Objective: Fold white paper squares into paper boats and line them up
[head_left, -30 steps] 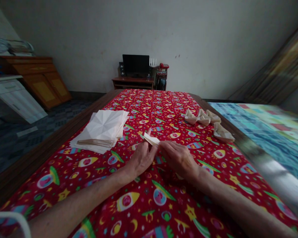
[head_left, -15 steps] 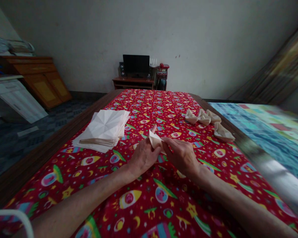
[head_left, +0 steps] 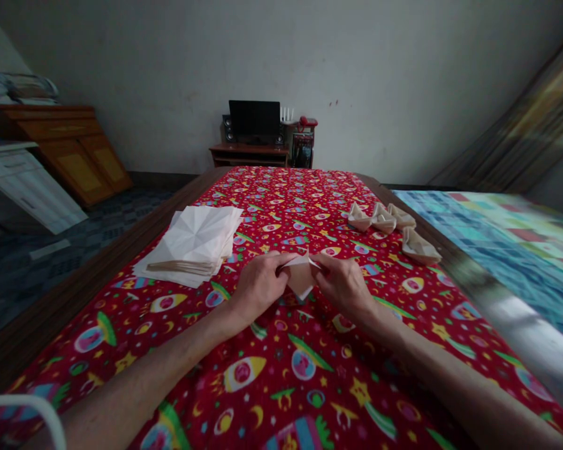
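A small folded paper is stretched between my two hands above the middle of the cloth, one pointed corner facing me. My left hand pinches its left side between thumb and fingers. On the other side my right hand grips the right edge the same way. A stack of creased paper sheets lies to the left of my hands. Several folded paper boats sit in a group at the right, with one paper boat a bit nearer to me.
A red patterned cloth covers the table, leaving its dark wooden edge bare. To the right is a bed. A monitor stands against the far wall, and a wooden cabinet at the left. A white cable curves at lower left.
The folded paper has turned and now spans both hands. My left hand has shifted left, and my right hand has closed on the right edge. The view has moved slightly.
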Demonstrator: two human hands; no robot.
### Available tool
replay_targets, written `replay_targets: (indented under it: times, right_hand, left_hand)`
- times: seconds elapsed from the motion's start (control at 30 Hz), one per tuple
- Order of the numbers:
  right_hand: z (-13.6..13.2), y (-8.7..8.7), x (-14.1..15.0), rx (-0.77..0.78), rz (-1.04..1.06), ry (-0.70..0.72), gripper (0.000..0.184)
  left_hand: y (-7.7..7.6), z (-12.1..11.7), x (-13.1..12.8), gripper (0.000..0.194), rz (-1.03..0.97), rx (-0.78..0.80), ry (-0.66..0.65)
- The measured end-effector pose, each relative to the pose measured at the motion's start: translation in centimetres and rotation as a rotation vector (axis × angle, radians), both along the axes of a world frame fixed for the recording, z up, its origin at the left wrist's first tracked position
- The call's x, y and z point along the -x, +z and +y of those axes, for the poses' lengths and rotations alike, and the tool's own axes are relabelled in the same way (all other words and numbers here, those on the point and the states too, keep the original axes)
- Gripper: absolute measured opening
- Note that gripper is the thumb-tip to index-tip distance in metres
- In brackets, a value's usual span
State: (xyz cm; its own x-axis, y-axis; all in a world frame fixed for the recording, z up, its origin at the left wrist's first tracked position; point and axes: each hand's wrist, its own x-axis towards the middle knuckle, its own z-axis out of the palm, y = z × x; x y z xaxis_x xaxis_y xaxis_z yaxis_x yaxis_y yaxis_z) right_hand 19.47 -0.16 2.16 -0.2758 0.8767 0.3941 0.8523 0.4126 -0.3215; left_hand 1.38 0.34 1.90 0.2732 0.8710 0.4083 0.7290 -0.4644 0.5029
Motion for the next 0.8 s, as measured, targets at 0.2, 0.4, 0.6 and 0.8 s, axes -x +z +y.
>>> replay_targets:
  times: [0.2,0.4,0.6,0.8]
  right_hand:
    - [0.0,-0.7,-0.2,0.094,-0.113,-0.002,0.017]
    - [-0.3,-1.1,-1.2,0.051,-0.236,0.099,0.023]
    - [-0.8,-0.6,-1.5,0.019,-0.449,0.186,0.024]
    - [-1.0,-0.2,-1.4,0.047,-0.461,0.195,0.024]
  left_hand:
    - [-1.0,0.1,0.6,0.039,0.191,0.009,-0.036]
    - [-1.2,0.0,1.1,0.033,0.309,-0.09,-0.191]
    - [-1.1,-0.2,1.4,0.027,0.432,-0.15,-0.271]
    - [-1.1,-0.4,1.3,0.02,0.391,-0.22,-0.326]
